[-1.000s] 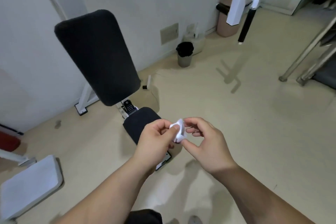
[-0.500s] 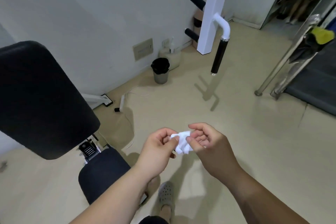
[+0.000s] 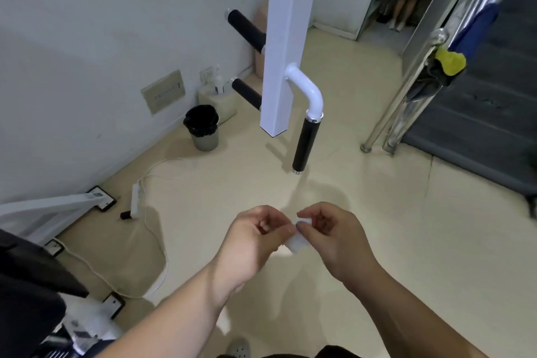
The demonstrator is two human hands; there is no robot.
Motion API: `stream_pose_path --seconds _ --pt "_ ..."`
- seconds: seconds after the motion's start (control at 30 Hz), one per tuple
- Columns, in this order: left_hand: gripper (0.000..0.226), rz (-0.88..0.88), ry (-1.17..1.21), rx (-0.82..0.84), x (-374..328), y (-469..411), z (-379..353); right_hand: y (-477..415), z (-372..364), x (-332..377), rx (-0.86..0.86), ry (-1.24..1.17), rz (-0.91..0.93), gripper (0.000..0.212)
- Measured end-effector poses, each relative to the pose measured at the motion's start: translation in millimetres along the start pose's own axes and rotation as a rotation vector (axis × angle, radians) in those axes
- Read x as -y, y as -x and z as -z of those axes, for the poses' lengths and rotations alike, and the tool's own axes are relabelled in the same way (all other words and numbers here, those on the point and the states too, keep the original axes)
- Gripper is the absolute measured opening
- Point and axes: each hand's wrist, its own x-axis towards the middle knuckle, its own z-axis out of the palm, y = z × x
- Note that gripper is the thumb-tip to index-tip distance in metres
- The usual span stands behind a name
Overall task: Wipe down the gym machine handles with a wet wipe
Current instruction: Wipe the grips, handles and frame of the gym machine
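A small white wet wipe (image 3: 297,241) is pinched between my left hand (image 3: 255,238) and my right hand (image 3: 334,235), both held low at the centre of the view. Straight above them hangs a black machine handle (image 3: 305,145) on a curved white tube fixed to a white post (image 3: 283,46). Two more black handle grips (image 3: 246,28) (image 3: 247,93) stick out behind the post towards the wall. My hands are well below the hanging handle and do not touch it.
A black-lined waste bin (image 3: 202,127) stands by the wall, a white power strip with cable (image 3: 136,197) lies on the floor. A black seat pad (image 3: 26,293) fills the lower left. Chrome poles (image 3: 412,90) stand right. A person's legs (image 3: 402,7) show at the back.
The view has swung right: the bench pad slid out to the left and the white post with its handle came to the centre. Both hands keep working the wipe between the fingers.
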Motion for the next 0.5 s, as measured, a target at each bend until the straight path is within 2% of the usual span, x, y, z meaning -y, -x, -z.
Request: stream_pose_path --seconds 0.07,0.17,0.3,0.4,0.5 --pt "0.016 0.001 0.015 -0.016 -1 -19 -4 -23 11 -8 0.018 0.014 0.015 0.022" --pt "0.008 0.010 -0.005 -0.117 6 -45 -14 -56 22 -17 0.105 0.017 0.043 0.026" --pt "0.007 0.068 0.058 -0.190 16 -74 -35 -98 37 -33 0.259 0.003 0.058 0.032" --pt "0.011 0.086 0.053 -0.326 19 -87 -57 -127 54 -46 0.400 -0.020 0.073 0.037" --pt "0.008 0.109 0.016 -0.440 20 -90 -82 -150 72 -57 0.548 0.001 0.102 0.031"
